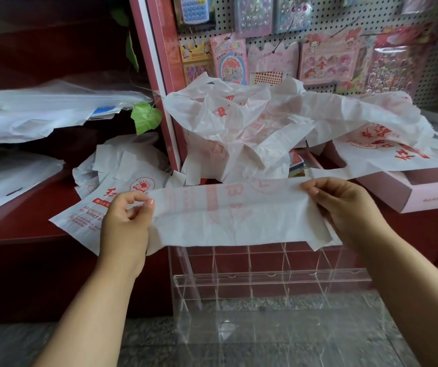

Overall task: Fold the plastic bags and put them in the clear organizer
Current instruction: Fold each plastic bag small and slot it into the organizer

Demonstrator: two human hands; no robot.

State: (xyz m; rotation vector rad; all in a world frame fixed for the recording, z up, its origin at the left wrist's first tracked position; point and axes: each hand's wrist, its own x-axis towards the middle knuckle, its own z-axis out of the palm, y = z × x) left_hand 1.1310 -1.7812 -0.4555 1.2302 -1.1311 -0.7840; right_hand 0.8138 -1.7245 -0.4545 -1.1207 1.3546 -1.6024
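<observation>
1. Head view, centre of the frame: I see the plastic bag (236,215) stretched into a long strip between both hands, in the air above the clear organizer (270,276).
2. Left hand (126,221): its grip pinches the left end of the strip between thumb and curled fingers. Right hand (342,205): its grip pinches the right end, with loose film hanging below it.
3. Risk, as I judge it: the film is thin and slippery, so a light pinch may let one end slide out and the fold fall open. The hanging corner at lower right could catch on a divider of the organizer.
4. Risk: the strip looks wider than a single compartment. Pushed in without further folding, it would likely spring back out.
5. Surroundings: a heap of unfolded bags (252,123) lies at upper centre, spilling onto a pink box (408,192) at right. More printed bags (114,181) lie on the red tabletop (27,221) at left.
6. Background: a pegboard (326,25) of sticker packs at upper right, and a green leaf (146,117) at centre left.
7. Obstruction: none of this lies between the strip and the organizer. The strip itself hides the organizer's rear cells.
</observation>
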